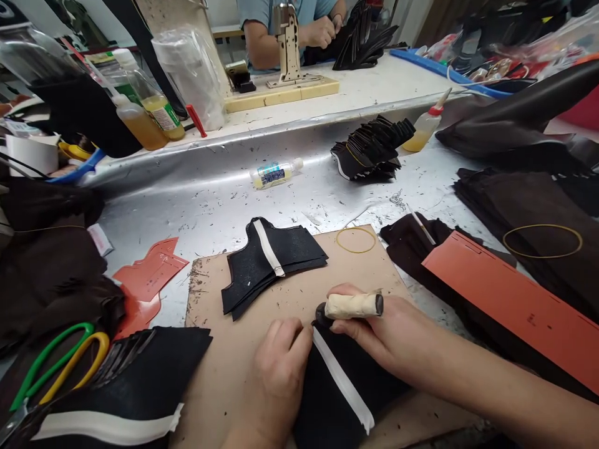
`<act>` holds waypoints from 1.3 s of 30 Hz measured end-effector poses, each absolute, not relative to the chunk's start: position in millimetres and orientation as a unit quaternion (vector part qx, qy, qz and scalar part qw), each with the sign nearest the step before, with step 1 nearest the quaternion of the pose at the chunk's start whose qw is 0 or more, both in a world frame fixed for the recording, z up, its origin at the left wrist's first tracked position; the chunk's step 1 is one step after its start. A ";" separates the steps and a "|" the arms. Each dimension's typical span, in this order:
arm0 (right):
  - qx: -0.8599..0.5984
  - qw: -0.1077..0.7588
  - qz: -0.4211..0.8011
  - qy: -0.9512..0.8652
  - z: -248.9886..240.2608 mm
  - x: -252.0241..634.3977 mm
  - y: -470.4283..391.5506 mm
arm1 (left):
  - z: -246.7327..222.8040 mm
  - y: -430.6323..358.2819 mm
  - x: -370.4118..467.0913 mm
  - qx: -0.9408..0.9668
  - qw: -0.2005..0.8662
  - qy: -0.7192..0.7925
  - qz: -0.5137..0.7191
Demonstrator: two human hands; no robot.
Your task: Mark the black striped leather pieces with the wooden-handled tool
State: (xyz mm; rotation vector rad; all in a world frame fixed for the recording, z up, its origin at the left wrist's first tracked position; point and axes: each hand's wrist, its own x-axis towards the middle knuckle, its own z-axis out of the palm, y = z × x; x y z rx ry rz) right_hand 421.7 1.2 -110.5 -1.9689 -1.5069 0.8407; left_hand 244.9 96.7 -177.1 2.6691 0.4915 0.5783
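Note:
A black leather piece [349,362] with a white tape strip [341,380] across it lies on the board in front of me. My left hand [283,368] has its fingers curled closed on the piece's upper left edge, near the strip's end. In my right hand [374,330] is a short hammer [353,305], its handle wrapped in cream tape and its dark head down at the top edge of the piece. The fingertips under the handle are partly hidden. Beyond my hands lies a small stack of black pieces [276,259], the top one also taped.
A tan board [210,349] bears the work. Scissors [60,362] rest on taped black pieces at left. Orange templates [519,305] lie on both sides. A small bottle [276,173] lies beyond; a glue bottle [423,128] stands behind. A co-worker's hands [322,31] handle black pieces opposite.

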 end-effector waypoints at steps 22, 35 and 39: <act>-0.734 0.242 0.330 -0.541 -123.3 408.0 3.6 | -181.4 101.3 241.6 0.917 0.202 0.225 0.262; -0.687 0.365 0.304 -0.550 -97.8 411.7 9.1 | -175.7 95.0 238.5 0.940 0.187 0.136 0.249; -0.703 0.316 0.303 -0.561 -99.5 411.6 9.3 | -176.5 95.4 239.3 0.935 0.199 0.151 0.253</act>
